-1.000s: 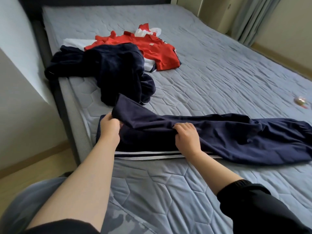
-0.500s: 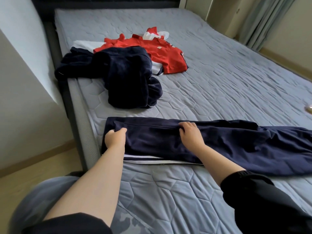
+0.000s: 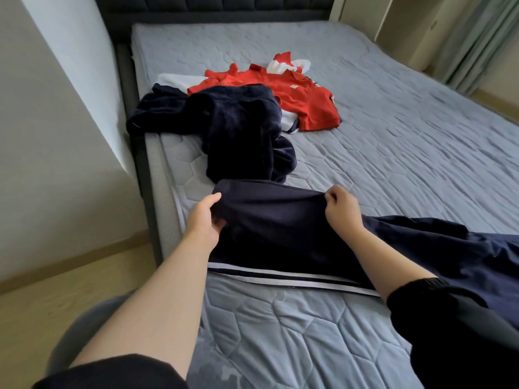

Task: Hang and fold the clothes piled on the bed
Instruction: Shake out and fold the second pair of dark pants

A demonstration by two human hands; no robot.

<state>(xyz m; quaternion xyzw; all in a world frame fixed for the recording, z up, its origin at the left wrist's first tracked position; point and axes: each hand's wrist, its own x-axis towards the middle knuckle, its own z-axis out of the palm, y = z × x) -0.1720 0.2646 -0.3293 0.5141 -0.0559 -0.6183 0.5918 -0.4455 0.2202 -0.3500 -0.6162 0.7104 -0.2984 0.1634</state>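
While the navy trousers [image 3: 280, 237] lie stretched across the lower middle of the frame, running off its right edge, their far edge is raised off the quilted grey mattress [image 3: 407, 141] by both hands. The left hand [image 3: 203, 217] grips the trousers' left end, thumb laid over the top of the cloth and fingers tucked under it. The right hand [image 3: 342, 211] pinches the raised edge further right, its fingers curled into the fabric. A pair of white stripes [image 3: 280, 279] runs along the trousers' near edge, flat on the mattress.

Just beyond the lifted edge, toward the centre of the frame, sits a crumpled dark navy garment [image 3: 241, 133], part of it hanging over the left side of the bed. Behind it and touching it lies a red shirt [image 3: 297, 99], with white cloth [image 3: 171, 80] showing at its left. A dark padded headboard [image 3: 213, 7] crosses the top of the frame. A pale wall [image 3: 42, 108] fills the upper left, wooden flooring [image 3: 56, 290] the lower left, and a curtain [image 3: 483, 37] hangs at the upper right. A black sleeve [image 3: 449, 318] covers the right forearm.
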